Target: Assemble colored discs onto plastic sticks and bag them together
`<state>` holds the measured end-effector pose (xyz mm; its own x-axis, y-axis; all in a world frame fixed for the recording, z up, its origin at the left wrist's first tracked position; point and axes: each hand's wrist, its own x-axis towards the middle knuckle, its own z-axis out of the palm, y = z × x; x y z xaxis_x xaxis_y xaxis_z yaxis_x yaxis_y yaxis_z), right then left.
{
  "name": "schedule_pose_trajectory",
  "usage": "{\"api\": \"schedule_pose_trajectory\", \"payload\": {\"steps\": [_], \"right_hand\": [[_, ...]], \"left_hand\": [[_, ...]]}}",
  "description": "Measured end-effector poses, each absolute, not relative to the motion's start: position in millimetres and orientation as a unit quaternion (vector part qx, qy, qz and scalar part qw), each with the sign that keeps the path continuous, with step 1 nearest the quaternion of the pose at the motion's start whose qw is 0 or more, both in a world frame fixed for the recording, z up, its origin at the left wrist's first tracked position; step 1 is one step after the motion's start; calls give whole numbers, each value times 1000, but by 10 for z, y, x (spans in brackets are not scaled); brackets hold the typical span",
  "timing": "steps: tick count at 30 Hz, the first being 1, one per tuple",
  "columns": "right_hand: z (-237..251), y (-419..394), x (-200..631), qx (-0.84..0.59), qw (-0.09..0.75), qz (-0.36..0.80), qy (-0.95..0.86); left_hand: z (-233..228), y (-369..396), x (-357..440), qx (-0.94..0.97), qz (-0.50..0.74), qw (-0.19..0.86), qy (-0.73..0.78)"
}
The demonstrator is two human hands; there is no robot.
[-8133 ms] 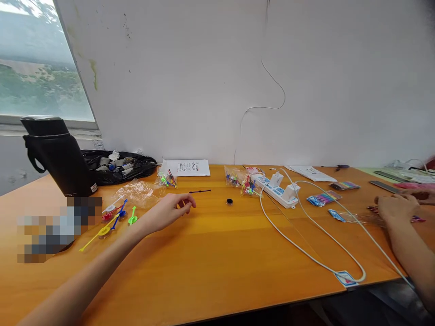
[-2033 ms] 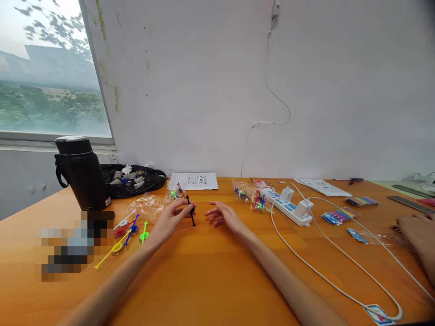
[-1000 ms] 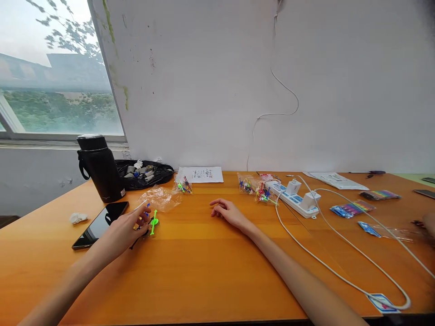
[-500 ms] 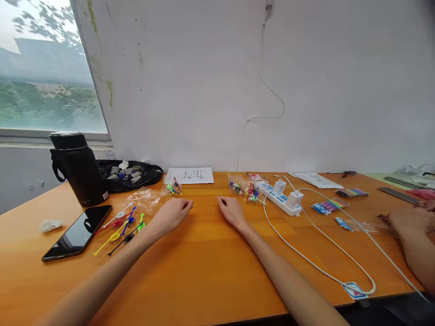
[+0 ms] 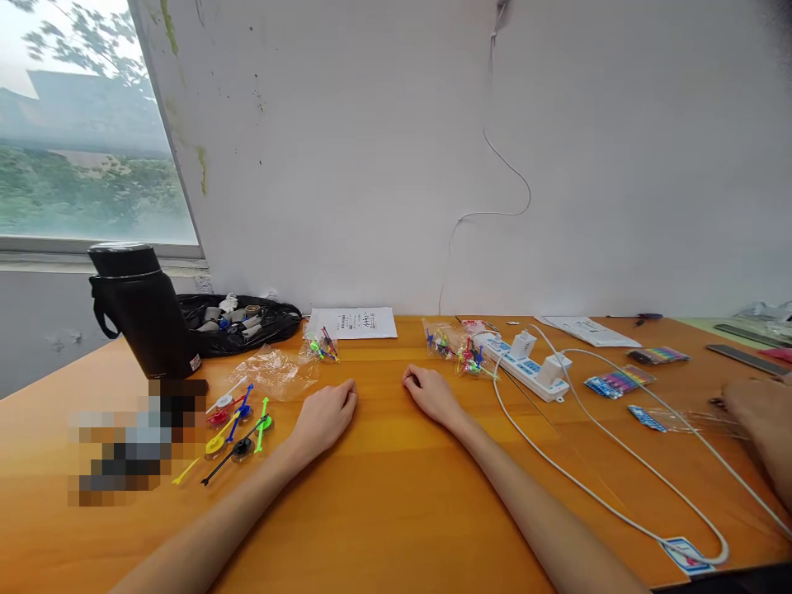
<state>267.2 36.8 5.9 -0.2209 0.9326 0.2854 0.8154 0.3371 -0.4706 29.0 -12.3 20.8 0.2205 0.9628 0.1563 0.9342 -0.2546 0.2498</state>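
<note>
Head view: left hand point(image 5: 326, 414), near spinners point(image 5: 242, 446), and right hand point(image 5: 431, 398) curl apparently empty fingers, palms hidden.

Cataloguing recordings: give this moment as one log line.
left hand: curled, beside arrow spinners | right hand: curled, near bagged parts | power strip: farther right

Your curled left hand point(image 5: 325, 412), mid-frame, shows you its back, with the palm hidden; your right hand point(image 5: 430, 394) conceals its palm too. The bottom edge crops your forearms point(image 5: 214, 524). At lower left, a pixelated patch point(image 5: 136, 445) masks what lies there, and beside it a red arrow piece point(image 5: 219, 417) is partly covered. The right edge cuts a co-worker's hand point(image 5: 758, 412). Print on the central paper point(image 5: 352, 322) is too small to read.
</note>
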Motion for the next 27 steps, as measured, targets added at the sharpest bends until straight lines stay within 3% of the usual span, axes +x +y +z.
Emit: {"api": "schedule_pose_trajectory", "payload": {"steps": [27], "right_hand": [[47, 345, 2679, -550, 269, 107, -783]], "left_hand": [[199, -149, 251, 784, 186, 93, 585]]}}
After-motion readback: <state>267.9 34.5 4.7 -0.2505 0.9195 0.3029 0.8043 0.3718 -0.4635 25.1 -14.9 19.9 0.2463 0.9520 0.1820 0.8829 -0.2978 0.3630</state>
